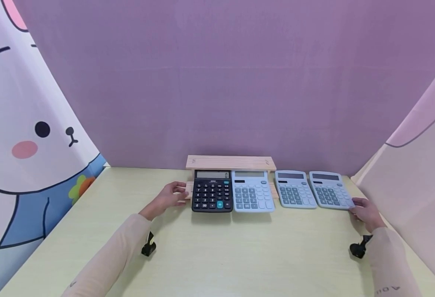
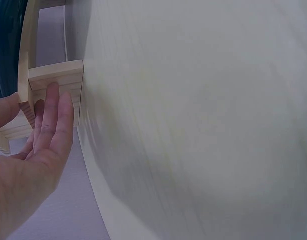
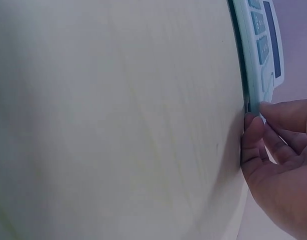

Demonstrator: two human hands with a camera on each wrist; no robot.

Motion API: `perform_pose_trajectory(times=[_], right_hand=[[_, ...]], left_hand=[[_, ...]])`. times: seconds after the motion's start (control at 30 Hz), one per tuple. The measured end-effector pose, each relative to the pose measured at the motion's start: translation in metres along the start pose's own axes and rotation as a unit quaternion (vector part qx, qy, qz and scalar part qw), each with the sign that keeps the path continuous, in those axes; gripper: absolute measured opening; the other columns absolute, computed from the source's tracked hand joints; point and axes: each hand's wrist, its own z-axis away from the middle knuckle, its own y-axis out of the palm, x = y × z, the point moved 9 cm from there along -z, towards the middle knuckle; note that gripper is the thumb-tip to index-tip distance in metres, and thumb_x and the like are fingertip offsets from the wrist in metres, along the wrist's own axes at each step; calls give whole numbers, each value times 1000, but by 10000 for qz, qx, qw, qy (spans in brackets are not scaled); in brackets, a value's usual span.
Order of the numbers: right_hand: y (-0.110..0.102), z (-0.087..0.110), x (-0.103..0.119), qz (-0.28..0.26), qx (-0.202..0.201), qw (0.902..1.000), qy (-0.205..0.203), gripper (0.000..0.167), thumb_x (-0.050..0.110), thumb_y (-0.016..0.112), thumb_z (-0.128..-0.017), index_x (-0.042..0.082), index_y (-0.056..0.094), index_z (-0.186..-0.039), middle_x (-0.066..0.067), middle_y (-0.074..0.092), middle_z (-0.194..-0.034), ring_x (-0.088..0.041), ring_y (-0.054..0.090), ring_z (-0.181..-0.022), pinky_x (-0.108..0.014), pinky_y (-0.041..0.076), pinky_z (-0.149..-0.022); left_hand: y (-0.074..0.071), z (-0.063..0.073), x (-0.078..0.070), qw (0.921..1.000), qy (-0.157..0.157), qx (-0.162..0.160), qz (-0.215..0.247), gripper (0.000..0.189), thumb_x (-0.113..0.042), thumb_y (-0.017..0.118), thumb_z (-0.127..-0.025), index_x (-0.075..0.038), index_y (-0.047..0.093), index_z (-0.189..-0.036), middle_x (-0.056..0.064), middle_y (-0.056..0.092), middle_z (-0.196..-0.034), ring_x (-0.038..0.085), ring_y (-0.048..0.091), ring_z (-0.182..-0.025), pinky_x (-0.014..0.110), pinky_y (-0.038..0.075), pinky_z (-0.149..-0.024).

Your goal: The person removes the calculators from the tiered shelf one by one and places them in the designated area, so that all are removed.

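Note:
At the middle back of the table, a small wooden stand (image 1: 230,162) carries a black calculator (image 1: 212,192) and, right beside it, a light-blue calculator (image 1: 253,194), both tilted back with their displays up. My left hand (image 1: 170,195) is at the stand's left end; in the left wrist view the thumb and fingers (image 2: 52,112) hold the end of its front slat (image 2: 24,80). To the right of the stand lie two more light-blue calculators, an inner one (image 1: 296,190) and an outer one (image 1: 330,192). With thumb and fingers, my right hand (image 1: 365,213) pinches the outer calculator's near right corner.
A pale wood-grain table (image 1: 239,255) runs back to a purple cloth wall (image 1: 232,82). Cartoon-printed cloth (image 1: 28,123) slopes along the left, and another printed cloth (image 1: 421,165) closes in close to my right hand. Black camera mounts (image 1: 149,247) sit at both wrists.

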Motion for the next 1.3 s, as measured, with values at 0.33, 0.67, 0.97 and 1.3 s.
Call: perform_pose_trajectory(times=[0.33, 0.67, 0.97, 1.3], right_hand=[[1, 3, 2, 41, 190, 9998, -40, 59, 4, 41, -89, -23, 12, -132, -40, 22, -133, 5, 46, -70, -17, 49, -60], [-6, 7, 2, 41, 132, 9995, 295, 63, 4, 44, -87, -20, 10, -135, -41, 19, -136, 4, 49, -73, -18, 53, -63], [-6, 14, 19, 71, -84, 9999, -105, 58, 7, 43, -90, -21, 15, -133, -43, 26, -131, 11, 47, -69, -18, 55, -64], [14, 22, 43, 82, -25, 9981, -611, 51, 5, 44, -90, -21, 24, -129, -42, 38, -120, 6, 52, -71, -24, 57, -66]], left_hand=[[-1, -2, 2, 10000, -10, -22, -24, 46, -2, 52, -91, 8, 33, -131, 24, 43, -122, 29, 58, -100, 37, 56, -86], [-2, -4, 2, 10000, -49, -59, -28, 45, -2, 52, -91, 6, 34, -131, 22, 43, -121, 23, 59, -95, 35, 57, -83], [-3, -3, 2, 10000, -36, -33, -1, 46, -2, 52, -91, 6, 34, -131, 24, 43, -123, 20, 59, -92, 37, 56, -85], [-2, -2, 2, 10000, -41, -35, -48, 46, -3, 52, -91, 7, 33, -131, 24, 43, -123, 23, 60, -94, 37, 56, -85]])
